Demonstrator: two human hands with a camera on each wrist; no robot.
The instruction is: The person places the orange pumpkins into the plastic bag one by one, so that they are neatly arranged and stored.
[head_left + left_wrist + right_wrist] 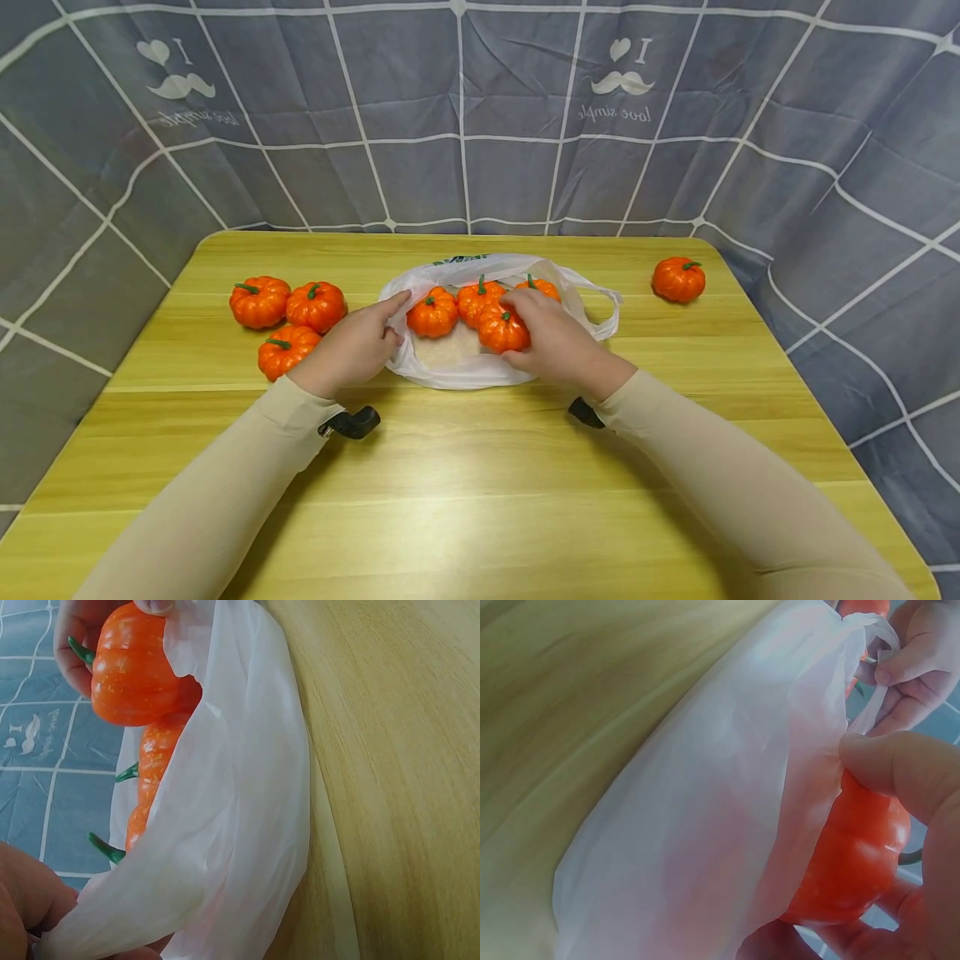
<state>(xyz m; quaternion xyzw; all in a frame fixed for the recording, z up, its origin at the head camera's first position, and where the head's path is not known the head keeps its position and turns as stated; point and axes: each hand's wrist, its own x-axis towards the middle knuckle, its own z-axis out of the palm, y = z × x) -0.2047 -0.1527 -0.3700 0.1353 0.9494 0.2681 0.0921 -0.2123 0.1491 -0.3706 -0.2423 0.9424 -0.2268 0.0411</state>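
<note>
A white plastic bag (468, 375) lies open at the middle of the table, with several small orange pumpkins in its mouth. My left hand (356, 343) pinches the bag's left edge, which the left wrist view shows bunched between finger and thumb. My right hand (558, 342) grips a pumpkin (504, 328) at the bag's opening, fingers and thumb around its sides. Behind that one sit a pumpkin (432, 313) at the left, another (477, 298) in the middle and a third (542, 288), partly hidden. In the right wrist view, the gripped pumpkin (847, 859) is partly behind the bag's film.
Three pumpkins stand together left of the bag, one (259, 302) at the back, one (316, 307) beside it, one (287, 350) in front near my left wrist. A single pumpkin (678, 279) stands at the back right. A grey checked curtain (517, 183) hangs around the table.
</note>
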